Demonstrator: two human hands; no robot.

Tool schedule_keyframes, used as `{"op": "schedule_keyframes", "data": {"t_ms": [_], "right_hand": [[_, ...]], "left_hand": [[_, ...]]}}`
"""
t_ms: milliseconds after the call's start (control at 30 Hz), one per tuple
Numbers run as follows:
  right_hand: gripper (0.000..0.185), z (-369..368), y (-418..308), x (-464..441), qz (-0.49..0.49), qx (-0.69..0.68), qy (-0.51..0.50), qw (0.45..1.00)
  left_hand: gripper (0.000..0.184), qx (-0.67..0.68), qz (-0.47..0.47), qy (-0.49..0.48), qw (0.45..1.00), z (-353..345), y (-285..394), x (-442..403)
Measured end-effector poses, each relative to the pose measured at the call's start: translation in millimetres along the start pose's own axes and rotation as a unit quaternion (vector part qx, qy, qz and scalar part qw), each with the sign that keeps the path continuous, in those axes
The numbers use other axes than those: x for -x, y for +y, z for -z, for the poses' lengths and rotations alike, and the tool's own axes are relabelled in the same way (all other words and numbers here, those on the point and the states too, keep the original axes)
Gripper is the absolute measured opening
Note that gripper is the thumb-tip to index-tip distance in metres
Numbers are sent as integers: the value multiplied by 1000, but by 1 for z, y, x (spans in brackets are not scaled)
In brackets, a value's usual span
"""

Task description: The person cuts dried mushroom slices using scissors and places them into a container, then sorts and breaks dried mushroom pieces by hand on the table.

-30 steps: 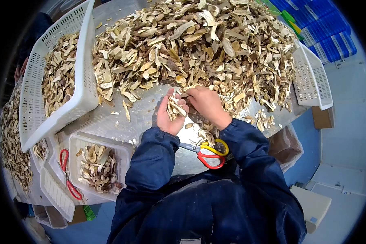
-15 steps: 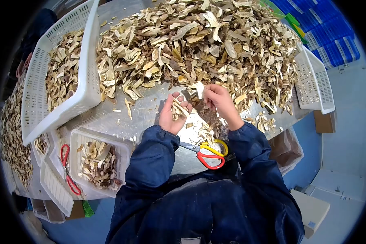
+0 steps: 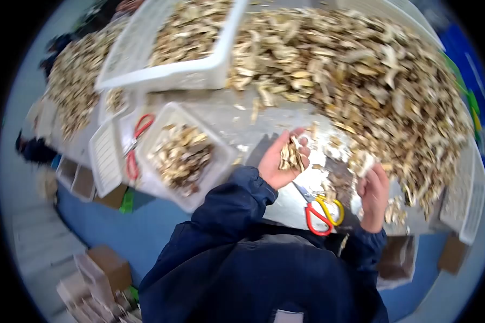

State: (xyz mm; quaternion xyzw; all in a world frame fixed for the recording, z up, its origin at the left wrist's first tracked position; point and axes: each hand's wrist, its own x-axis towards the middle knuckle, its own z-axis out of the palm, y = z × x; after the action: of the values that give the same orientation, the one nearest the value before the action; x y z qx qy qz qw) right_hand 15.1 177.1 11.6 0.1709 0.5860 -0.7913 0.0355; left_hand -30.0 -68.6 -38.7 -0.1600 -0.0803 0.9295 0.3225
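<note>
My left hand (image 3: 270, 168) is palm up with its fingers curled round several dried mushroom slices (image 3: 291, 156). To its right, my right hand (image 3: 375, 192) is closed on a pale dried mushroom slice (image 3: 364, 163), its outline smeared by motion. Between the hands and closer to my body lie scissors (image 3: 319, 220) with one red and one yellow handle; their blades point toward my left hand. Small slices and crumbs surround them on the metal table (image 3: 242, 116). Beyond both hands rises a large heap of dried mushroom slices (image 3: 355, 64).
A white plastic tub (image 3: 225, 156) of slices stands left of my left hand, beside red-handled scissors (image 3: 131, 161) and a white lid (image 3: 106, 156). Behind it is a large white crate (image 3: 199, 74) of slices. Another white crate (image 3: 471, 199) stands at the right edge.
The view has swung left, so the table's contents appear farther right. My right hand has moved away from my left hand and closer to my body, still with a pale slice.
</note>
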Motion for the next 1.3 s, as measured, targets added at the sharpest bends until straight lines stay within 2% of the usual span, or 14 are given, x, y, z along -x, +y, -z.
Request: {"op": "schedule_keyframes", "data": {"t_ms": [167,200,233,333,433,467,500,567,633,700,933,1000,1167,1300], "right_hand": [[9,20,9,5,12,-36,-63,997],[9,21,8,4,12,-41,-62,997],[9,22,8,5,12,-46,-57,997],[10,25,7,4,18,-48,-73,996],[10,15,7,4,4,-39,-52,998],[10,9,7,5,7,-4,-31,999],[10,3,8,7,-5,17,-19,1000],[10,-3,19,13,-33,9,-29,999],[10,-12,33,18,-15,10,-41,999],[4,-29,24,28,-33,8,-32,999],[9,-12,32,45,110,145,89,979],[12,-3,24,46,168,219,119,954],[26,7,22,43,114,250,6,961],[28,8,29,37,28,185,-43,981]], "left_hand": [[34,-207,-168,76,961,-16,70,95],[33,-353,-280,144,881,-27,79,118],[33,-376,-325,163,853,-33,93,140],[36,-561,-432,277,649,-41,131,178],[42,-861,-334,350,160,-55,131,178],[48,-858,-323,385,-107,-53,109,167],[44,-862,-320,362,-153,-63,91,150],[41,-909,-375,143,111,-51,71,112],[34,-822,-220,42,523,-38,19,64],[29,-716,-70,31,694,-41,-36,24],[19,-693,-36,7,720,-30,-77,-31],[20,-749,56,-35,660,-33,-70,-34],[21,-795,171,-111,572,-28,-71,-34],[18,-778,169,-145,588,-22,-67,-33]]}}
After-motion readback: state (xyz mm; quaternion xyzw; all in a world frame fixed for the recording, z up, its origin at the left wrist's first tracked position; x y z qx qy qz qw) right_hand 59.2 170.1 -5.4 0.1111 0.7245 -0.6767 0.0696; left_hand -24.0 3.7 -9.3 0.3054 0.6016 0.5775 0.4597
